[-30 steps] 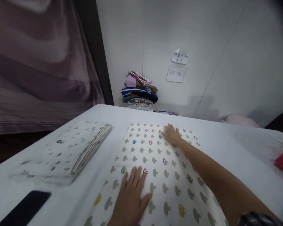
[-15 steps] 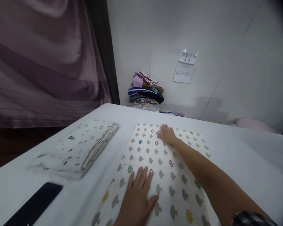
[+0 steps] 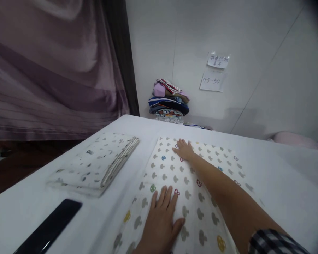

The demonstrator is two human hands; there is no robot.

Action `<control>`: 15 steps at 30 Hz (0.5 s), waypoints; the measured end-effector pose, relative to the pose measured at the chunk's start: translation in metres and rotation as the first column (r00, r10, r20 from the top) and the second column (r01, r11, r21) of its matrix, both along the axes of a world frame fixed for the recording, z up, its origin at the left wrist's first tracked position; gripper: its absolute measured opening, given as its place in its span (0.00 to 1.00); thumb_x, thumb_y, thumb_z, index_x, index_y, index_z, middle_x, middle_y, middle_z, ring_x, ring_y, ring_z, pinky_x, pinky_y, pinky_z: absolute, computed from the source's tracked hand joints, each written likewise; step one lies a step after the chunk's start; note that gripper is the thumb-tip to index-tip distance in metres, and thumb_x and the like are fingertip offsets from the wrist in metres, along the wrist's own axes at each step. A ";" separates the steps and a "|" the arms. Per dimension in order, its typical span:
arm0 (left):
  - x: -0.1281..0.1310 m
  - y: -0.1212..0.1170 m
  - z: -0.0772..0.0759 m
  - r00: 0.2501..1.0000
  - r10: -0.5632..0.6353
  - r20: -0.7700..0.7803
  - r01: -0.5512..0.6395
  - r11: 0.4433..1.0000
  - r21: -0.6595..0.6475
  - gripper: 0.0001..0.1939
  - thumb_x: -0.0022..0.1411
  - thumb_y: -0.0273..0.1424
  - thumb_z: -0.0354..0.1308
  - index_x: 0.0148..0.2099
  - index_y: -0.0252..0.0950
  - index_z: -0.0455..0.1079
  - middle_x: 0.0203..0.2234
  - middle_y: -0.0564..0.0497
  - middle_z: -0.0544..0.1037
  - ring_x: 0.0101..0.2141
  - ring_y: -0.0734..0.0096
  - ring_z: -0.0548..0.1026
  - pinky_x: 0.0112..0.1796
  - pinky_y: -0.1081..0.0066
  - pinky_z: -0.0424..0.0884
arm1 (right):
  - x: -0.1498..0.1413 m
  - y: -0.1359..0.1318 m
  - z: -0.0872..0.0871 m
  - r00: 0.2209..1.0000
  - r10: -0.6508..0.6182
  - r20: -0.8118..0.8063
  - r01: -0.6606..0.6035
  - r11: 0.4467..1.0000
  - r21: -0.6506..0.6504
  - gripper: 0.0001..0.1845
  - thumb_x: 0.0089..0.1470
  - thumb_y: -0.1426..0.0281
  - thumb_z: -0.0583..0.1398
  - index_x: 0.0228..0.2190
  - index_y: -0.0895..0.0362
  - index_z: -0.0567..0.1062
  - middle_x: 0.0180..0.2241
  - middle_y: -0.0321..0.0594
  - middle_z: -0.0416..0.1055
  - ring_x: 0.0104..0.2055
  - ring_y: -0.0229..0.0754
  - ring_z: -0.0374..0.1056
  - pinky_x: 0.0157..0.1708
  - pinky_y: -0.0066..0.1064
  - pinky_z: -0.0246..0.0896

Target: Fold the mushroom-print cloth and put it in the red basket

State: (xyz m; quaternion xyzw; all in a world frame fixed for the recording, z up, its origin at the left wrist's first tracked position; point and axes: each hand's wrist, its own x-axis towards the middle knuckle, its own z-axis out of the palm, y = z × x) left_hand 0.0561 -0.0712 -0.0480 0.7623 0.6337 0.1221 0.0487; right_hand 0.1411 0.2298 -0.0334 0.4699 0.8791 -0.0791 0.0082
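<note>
While both palms bore on the mushroom-print cloth (image 3: 187, 187), which lay at six o'clock of the view on the white bench (image 3: 267, 165), even contact appeared to be the governing requirement. Taken about that cloth, the left hand (image 3: 163, 218) rested at seven o'clock, fingers slightly parted; the right hand (image 3: 184, 151) rested at twelve, fingers spread. Both hands gripped nothing. Pressure was best applied through flat palms, one hand anchoring while the other smoothed outward. The right forearm hid part of the cloth, limiting inspection there. A folded printed cloth (image 3: 95, 160) at ten o'clock and a dark phone-like slab (image 3: 51, 225) at eight restricted leftward sweeps. Beyond the bench, stacked fabrics (image 3: 169, 100) stood at twelve.
</note>
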 end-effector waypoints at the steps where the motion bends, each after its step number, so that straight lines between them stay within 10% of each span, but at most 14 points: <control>1: 0.000 0.000 0.000 1.000 0.001 0.001 -0.001 1.000 -0.004 0.35 0.64 0.49 0.42 0.68 0.42 0.44 0.65 0.47 0.50 0.63 0.52 0.48 0.58 0.45 0.50 | -0.002 0.000 0.000 1.000 0.000 0.002 0.000 1.000 -0.002 0.38 0.59 0.49 0.39 0.63 0.59 0.50 0.67 0.44 0.37 0.67 0.48 0.31 0.61 0.50 0.26; 15: 0.002 0.000 0.001 0.999 0.007 0.036 -0.006 1.000 -0.027 0.35 0.62 0.47 0.48 0.67 0.41 0.47 0.64 0.45 0.51 0.63 0.49 0.48 0.58 0.43 0.51 | -0.045 -0.005 0.011 0.999 0.033 0.030 -0.031 0.998 -0.059 0.40 0.59 0.47 0.36 0.63 0.59 0.48 0.67 0.43 0.34 0.68 0.48 0.29 0.62 0.49 0.25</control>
